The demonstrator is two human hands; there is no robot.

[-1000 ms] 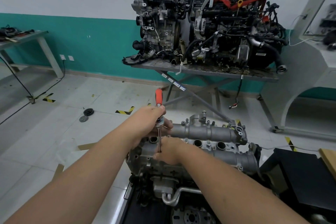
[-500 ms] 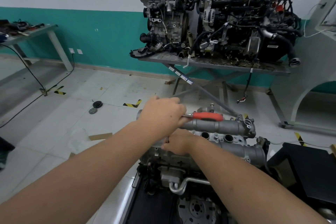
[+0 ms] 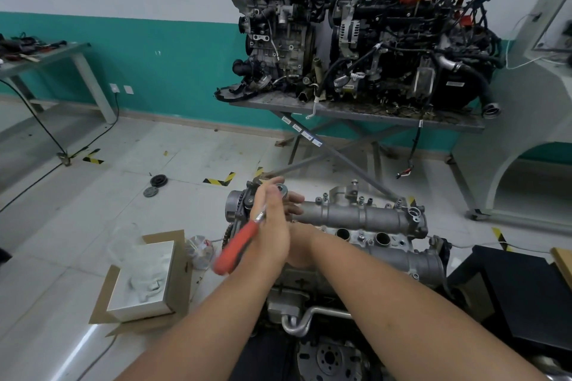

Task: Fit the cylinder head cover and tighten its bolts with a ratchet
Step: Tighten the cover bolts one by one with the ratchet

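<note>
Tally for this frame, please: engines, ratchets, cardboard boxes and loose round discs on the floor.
Engines: 3 (one being worked on, two on the steel table:)
Ratchet: 1
Cardboard box: 1
Round discs on the floor: 2
Total: 7

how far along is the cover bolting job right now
Done: the cover sits on the engine. In hand: the left hand works the red-handled ratchet at the cover's left end, with the right hand beside it. Left: whether the other bolts are tight cannot be told.
</note>
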